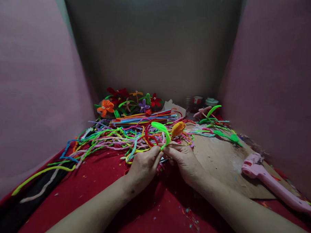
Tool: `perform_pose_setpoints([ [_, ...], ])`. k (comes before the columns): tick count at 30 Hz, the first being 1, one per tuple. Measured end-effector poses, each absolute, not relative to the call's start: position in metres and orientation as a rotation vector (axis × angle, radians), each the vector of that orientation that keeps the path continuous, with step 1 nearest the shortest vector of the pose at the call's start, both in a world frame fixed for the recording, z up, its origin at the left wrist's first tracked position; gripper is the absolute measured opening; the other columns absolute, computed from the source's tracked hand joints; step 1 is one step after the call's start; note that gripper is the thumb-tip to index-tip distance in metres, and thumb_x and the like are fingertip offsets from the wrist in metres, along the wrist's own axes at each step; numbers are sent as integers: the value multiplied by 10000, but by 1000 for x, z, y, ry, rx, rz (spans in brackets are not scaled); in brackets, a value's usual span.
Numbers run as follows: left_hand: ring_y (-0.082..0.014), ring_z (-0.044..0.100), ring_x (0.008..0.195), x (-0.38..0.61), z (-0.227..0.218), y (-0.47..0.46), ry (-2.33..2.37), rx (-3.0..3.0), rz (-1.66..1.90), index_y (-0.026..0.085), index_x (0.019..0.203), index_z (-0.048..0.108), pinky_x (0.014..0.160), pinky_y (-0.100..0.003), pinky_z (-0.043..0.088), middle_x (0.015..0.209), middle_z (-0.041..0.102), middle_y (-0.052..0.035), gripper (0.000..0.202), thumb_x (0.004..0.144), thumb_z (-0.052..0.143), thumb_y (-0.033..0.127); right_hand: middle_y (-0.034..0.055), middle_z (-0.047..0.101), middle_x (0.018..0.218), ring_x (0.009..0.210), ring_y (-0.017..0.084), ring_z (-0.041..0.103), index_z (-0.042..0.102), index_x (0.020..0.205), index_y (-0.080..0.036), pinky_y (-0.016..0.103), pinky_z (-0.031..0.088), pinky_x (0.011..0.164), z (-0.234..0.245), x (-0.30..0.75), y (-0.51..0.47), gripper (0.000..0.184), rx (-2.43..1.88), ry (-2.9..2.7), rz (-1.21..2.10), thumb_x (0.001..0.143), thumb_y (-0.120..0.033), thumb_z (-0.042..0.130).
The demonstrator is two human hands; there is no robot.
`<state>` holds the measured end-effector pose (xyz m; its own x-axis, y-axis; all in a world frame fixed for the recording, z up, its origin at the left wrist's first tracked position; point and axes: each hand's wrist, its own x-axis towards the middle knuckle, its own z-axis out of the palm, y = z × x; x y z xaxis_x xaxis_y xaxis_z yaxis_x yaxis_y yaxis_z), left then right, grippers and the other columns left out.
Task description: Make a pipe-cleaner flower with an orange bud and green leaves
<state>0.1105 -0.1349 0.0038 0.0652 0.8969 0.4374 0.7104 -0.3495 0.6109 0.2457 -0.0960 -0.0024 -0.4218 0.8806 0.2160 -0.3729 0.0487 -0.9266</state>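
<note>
Both hands meet in front of me over the red cloth, fingers pinched close together. Between the fingertips of my left hand [146,161] and my right hand [184,161] is a bright green pipe-cleaner leaf [163,129], standing up and curving to the left at its top. An orange pipe-cleaner bud [178,129] rises just behind the right fingers; whether it joins the leaf's stem is hidden. A red pipe cleaner [146,132] curves in a loop beside the leaf. Its lower end passes near the left fingertips, and I cannot tell if it is held.
Loose pipe cleaners [105,138] lie heaped beyond the hands, with a straight bundle [142,118] behind. Finished flowers [105,108] stand at the back left. To the right, a pink handled tool [273,181] lies partly over a brown board [215,167]. Jars [211,102] stand farther back.
</note>
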Motion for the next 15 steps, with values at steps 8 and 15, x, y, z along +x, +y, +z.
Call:
perform_pose_setpoints([
  [8, -98, 426, 541, 112, 7, -134, 1417, 1883, 1246, 197, 694, 604, 555, -198, 320, 592, 506, 22, 198, 815, 497, 311, -4, 516, 646, 578, 95, 375, 670, 719, -153, 227, 281, 518, -7, 246, -95, 218, -530, -1376, 1619, 766, -349, 586],
  [15, -36, 269, 343, 115, 13, -132, 1175, 1307, 1161, 159, 637, 519, 353, -169, 207, 413, 376, 78, 266, 769, 561, 386, 0, 521, 668, 629, 118, 433, 607, 622, -162, 259, 351, 613, -2, 247, -96, 223, -466, -1387, 1626, 794, -274, 520],
])
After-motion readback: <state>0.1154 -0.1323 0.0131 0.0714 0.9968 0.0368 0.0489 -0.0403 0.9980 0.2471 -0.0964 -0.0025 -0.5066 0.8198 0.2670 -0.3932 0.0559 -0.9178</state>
